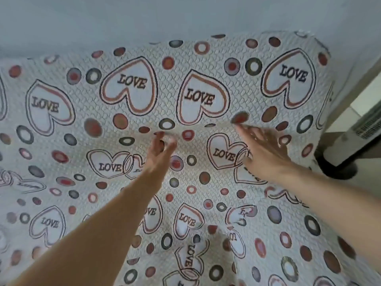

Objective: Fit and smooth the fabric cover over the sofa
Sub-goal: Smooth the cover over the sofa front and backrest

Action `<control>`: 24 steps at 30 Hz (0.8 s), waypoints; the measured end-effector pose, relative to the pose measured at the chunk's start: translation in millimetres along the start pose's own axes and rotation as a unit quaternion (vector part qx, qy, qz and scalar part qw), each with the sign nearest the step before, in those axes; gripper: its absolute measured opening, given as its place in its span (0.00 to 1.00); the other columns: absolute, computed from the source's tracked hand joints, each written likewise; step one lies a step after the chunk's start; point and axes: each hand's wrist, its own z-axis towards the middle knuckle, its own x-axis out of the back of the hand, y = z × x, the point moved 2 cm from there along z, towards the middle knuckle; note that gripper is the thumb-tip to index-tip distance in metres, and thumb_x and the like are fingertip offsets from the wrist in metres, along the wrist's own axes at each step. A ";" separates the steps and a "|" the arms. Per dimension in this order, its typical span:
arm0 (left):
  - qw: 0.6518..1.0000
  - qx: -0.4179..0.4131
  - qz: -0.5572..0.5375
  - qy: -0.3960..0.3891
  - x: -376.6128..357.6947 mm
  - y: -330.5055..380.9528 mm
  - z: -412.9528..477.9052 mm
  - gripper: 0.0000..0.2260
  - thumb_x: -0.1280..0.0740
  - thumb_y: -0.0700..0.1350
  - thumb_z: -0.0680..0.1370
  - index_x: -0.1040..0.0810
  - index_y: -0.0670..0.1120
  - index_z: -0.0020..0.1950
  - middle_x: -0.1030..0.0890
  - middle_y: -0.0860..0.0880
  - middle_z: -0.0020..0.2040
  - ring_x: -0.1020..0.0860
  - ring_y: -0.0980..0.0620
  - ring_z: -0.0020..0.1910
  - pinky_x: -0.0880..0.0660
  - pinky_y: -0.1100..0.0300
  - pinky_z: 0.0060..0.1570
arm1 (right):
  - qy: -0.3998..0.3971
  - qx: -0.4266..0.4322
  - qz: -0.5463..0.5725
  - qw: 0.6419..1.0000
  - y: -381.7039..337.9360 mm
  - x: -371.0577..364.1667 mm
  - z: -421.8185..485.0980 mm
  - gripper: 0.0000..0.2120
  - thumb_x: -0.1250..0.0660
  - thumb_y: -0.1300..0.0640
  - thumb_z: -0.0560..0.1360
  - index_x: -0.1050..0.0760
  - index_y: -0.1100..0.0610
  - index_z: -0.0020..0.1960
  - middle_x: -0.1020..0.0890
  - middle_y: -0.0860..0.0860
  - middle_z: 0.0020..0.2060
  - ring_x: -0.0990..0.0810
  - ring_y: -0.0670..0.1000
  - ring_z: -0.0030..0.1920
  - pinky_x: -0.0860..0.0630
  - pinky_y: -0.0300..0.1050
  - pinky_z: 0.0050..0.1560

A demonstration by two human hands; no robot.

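A white quilted fabric cover [115, 124], printed with "LOVE" hearts and red and dark rings, drapes the sofa's backrest and seat and fills most of the view. My left hand [159, 152] reaches into the crease between seat and backrest, edge-on, fingers extended and slightly apart, touching the cover. My right hand [261, 149] lies flat on the cover to the right, fingers spread and pointing at the same crease. Neither hand grips the fabric. A soft fold runs along the crease between the hands. The sofa itself is hidden under the cover.
A pale wall [144, 17] rises behind the backrest. At the right edge stands a white appliance [354, 141] with a vent grille on a dark round base, close to the sofa's right end. A wrinkle bunches the cover at the seat front [206, 234].
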 end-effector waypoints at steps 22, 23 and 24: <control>0.867 -0.191 0.458 0.039 67.1 126.7 82.6 0.38 0.27 0.47 0.72 0.44 0.66 0.75 0.39 0.48 0.70 0.40 0.44 0.68 0.40 0.46 0.70 | 0.089 0.197 -0.240 0.946 -102.3 92.8 69.9 0.49 0.30 0.46 0.71 0.64 0.41 0.75 0.66 0.47 0.76 0.67 0.58 0.75 0.55 0.79 0.65; 0.871 -0.189 0.453 0.028 68.4 127.4 84.4 0.38 0.27 0.46 0.73 0.44 0.66 0.75 0.39 0.48 0.70 0.40 0.45 0.67 0.41 0.48 0.69 | 0.063 0.197 -0.241 0.948 -116.5 90.0 77.3 0.51 0.30 0.43 0.71 0.67 0.41 0.75 0.69 0.46 0.75 0.69 0.59 0.74 0.57 0.81 0.63; 0.876 -0.187 0.444 0.016 70.9 128.0 85.8 0.37 0.28 0.45 0.74 0.44 0.66 0.75 0.39 0.49 0.70 0.40 0.46 0.67 0.41 0.48 0.69 | 0.044 0.180 -0.227 0.956 -130.2 91.1 87.7 0.52 0.30 0.41 0.70 0.69 0.40 0.74 0.71 0.45 0.74 0.71 0.60 0.74 0.58 0.83 0.61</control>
